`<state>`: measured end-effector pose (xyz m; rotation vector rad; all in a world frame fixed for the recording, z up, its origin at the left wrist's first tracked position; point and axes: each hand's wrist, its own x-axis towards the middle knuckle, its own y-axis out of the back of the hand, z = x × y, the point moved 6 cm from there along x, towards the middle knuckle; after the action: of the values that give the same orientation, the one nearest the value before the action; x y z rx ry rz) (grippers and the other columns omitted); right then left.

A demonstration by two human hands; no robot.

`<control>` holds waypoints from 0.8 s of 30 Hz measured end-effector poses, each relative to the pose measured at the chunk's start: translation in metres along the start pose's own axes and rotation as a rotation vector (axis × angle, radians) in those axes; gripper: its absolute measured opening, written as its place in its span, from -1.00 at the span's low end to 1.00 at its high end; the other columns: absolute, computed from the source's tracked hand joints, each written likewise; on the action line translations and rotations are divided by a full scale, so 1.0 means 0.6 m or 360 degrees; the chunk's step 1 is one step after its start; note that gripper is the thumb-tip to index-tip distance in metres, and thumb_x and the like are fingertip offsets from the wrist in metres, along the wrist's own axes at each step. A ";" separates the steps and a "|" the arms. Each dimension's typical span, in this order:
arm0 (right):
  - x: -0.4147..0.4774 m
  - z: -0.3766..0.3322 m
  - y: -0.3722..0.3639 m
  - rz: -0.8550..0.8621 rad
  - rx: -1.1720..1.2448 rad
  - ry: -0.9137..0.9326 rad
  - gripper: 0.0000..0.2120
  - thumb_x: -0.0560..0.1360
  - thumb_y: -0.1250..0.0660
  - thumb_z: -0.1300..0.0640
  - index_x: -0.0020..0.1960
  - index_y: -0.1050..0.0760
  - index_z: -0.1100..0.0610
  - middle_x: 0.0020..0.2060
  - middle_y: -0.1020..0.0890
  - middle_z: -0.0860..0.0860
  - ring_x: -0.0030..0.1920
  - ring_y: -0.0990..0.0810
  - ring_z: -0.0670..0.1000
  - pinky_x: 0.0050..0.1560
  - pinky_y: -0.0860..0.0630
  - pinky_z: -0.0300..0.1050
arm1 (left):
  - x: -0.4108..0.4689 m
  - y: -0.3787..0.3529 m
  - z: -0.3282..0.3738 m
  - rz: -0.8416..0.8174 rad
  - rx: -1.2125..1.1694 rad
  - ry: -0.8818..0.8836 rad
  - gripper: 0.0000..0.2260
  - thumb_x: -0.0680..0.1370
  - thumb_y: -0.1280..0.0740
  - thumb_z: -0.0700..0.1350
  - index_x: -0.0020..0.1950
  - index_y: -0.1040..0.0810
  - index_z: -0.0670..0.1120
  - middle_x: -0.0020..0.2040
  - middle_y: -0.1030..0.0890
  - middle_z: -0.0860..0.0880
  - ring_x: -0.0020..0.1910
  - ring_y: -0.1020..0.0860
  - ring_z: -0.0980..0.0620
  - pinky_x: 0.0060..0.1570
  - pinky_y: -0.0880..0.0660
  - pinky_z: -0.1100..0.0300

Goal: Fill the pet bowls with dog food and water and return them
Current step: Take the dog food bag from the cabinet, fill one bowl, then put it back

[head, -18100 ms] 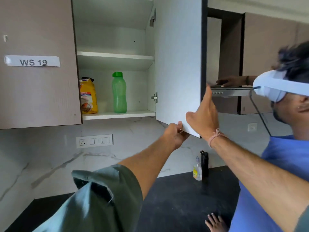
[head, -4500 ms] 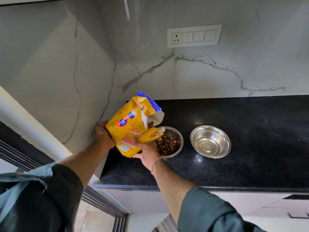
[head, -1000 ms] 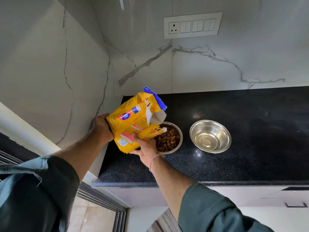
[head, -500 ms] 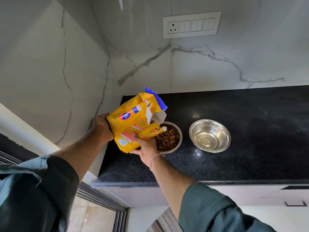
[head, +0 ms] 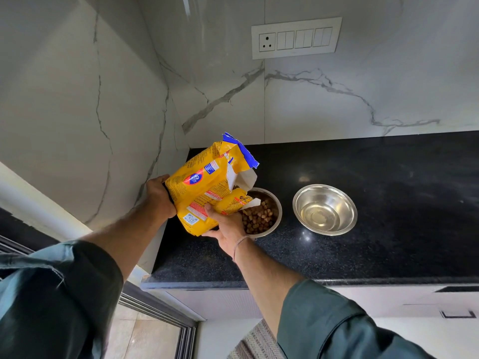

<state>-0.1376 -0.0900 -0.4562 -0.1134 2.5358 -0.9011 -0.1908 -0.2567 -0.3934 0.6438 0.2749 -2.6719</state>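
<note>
Both left hand (head: 159, 196) and right hand (head: 228, 227) fingers gripped a yellow plastic food bag (head: 204, 185) tilted above the kibble-holding round steel bowl (head: 275, 203).

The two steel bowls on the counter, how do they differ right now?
The food bowl holds brown kibble; the second bowl shows none. The food bowl sits under the tilted yellow bag, partly hidden by it and the right hand; the second bowl stands apart, fully visible. Both are round, shiny steel, upright on the black counter.
</note>
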 end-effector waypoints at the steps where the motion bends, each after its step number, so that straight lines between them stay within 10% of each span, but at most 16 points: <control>1: 0.001 0.001 0.000 0.0002 -0.0003 0.0004 -0.59 0.45 -0.56 0.15 0.23 -0.54 -0.08 0.21 -0.67 0.03 0.33 -0.56 0.24 0.24 -0.42 0.56 | 0.002 0.001 0.000 -0.0003 0.0011 -0.0008 -0.57 0.70 -0.07 0.10 -0.03 -0.67 -0.05 -0.15 -0.73 -0.15 -0.29 -0.71 -0.10 -0.13 -0.62 0.00; 24: -0.001 0.000 -0.003 -0.0103 -0.0025 -0.0034 -0.46 0.45 -0.54 0.21 0.39 -0.50 0.01 0.23 -0.66 0.02 0.27 -0.57 0.17 0.30 -0.41 0.52 | 0.018 -0.003 -0.006 -0.0005 -0.0055 0.0032 -0.60 0.69 -0.08 0.10 -0.01 -0.65 -0.04 -0.12 -0.71 -0.14 -0.11 -0.65 -0.14 0.12 -0.55 -0.08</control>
<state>-0.1371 -0.0912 -0.4549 -0.2098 2.5330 -0.8999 -0.1990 -0.2574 -0.4012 0.6601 0.3267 -2.6589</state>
